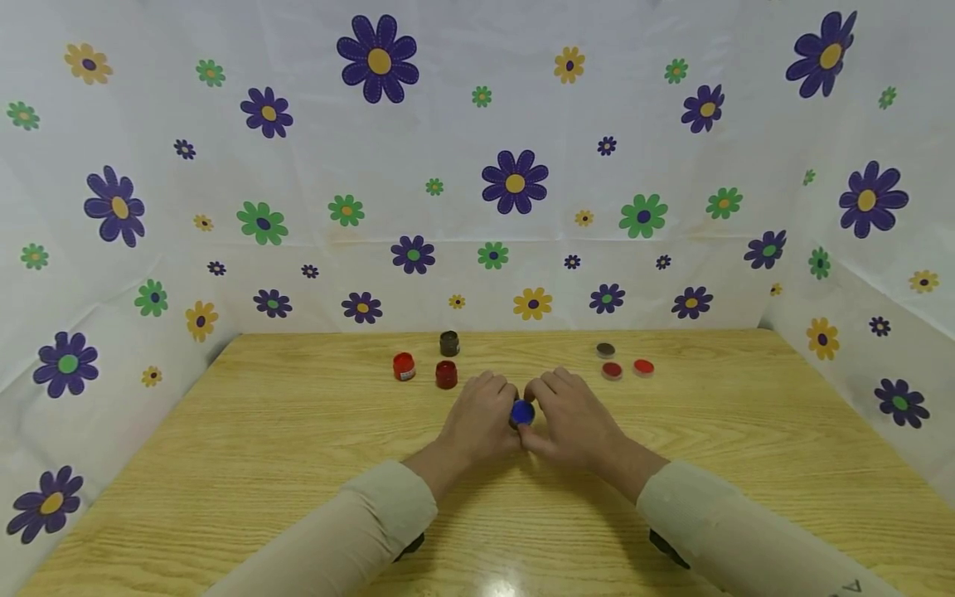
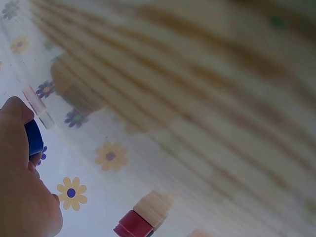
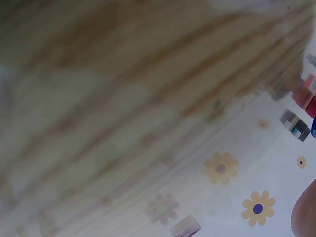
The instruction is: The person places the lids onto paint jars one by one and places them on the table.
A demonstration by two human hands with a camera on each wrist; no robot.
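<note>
Near the middle of the table, a small paint jar with a blue top (image 1: 522, 412) is held between both hands. My left hand (image 1: 481, 417) grips it from the left, fingers curled around its side. From the right, my right hand (image 1: 573, 421) pinches it, thumb at the near edge and fingertips at the far edge. In the left wrist view, the blue side of the jar (image 2: 33, 137) shows beside the fingers. Only a sliver of the right hand (image 3: 306, 212) enters the right wrist view. The hands hide the jar's lower part.
Back left of the hands stand a bright red paint jar (image 1: 404, 366), a dark red paint jar (image 1: 446, 376) and a blackish paint jar (image 1: 449, 344), lidless. At back right lie a dark lid (image 1: 605, 351), a dark red lid (image 1: 612, 371) and a red lid (image 1: 643, 367). Flowered sheeting (image 1: 418, 286) encloses the wooden table.
</note>
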